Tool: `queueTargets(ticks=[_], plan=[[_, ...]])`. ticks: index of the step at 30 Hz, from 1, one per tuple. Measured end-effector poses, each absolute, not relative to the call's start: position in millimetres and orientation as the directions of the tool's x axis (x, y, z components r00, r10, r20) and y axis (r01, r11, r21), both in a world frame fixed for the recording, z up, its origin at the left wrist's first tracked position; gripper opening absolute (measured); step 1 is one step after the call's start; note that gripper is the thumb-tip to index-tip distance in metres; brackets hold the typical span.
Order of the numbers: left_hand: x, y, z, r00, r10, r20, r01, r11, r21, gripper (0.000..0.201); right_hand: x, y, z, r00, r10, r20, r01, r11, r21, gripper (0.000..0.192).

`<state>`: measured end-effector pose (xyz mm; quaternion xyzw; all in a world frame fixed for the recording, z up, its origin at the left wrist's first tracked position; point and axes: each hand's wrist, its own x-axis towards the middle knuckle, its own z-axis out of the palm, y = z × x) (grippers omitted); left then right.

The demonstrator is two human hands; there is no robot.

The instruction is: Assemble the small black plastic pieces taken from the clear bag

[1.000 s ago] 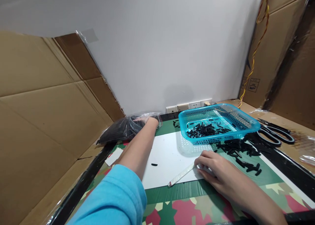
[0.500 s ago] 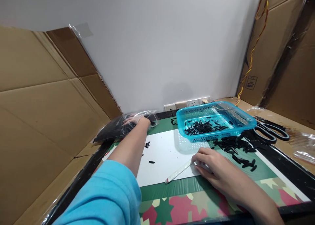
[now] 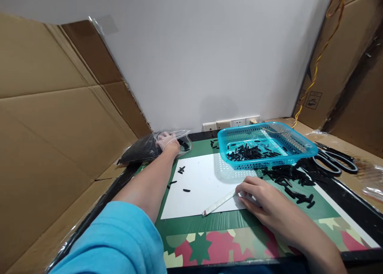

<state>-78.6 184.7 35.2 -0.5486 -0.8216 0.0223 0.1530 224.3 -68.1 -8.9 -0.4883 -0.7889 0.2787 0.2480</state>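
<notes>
My left hand reaches to a clear plastic bag full of dark material at the back left. Its fingers look spread against the bag; whether they are inside the film I cannot tell. A few black pieces show near the bag's mouth. With bent fingers my right hand grips one end of a thin whitish stick with a red tip. That stick lies slanted over the front of a white sheet, which also carries several small black strips.
A blue plastic basket holding many black strips stands at the back right. More black strips lie beside it on the green mat. Scissors rest farther right. Cardboard walls flank the table; sockets line the back wall.
My left hand has shifted slightly at the bag, and its fingers now look more spread. The view has turned a little. My right hand still holds the stick in the same place.
</notes>
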Motion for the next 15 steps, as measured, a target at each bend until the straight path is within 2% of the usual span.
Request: queueTargets(ticks=[8,15], plan=[[-79.5,194.2,31.8,-0.411,0.889,0.201,0.896,0.435,-0.093,0.042,223.9,-66.1,-13.5,-0.423,0.899,0.114,0.622,0.38,-0.684,0.026],[-77.9,195.4,27.9,-0.378,0.912,0.161,0.918,0.392,-0.063,0.041,223.5,-65.1,-11.8,-0.432,0.897,0.097,0.63,0.377,-0.678,0.027]])
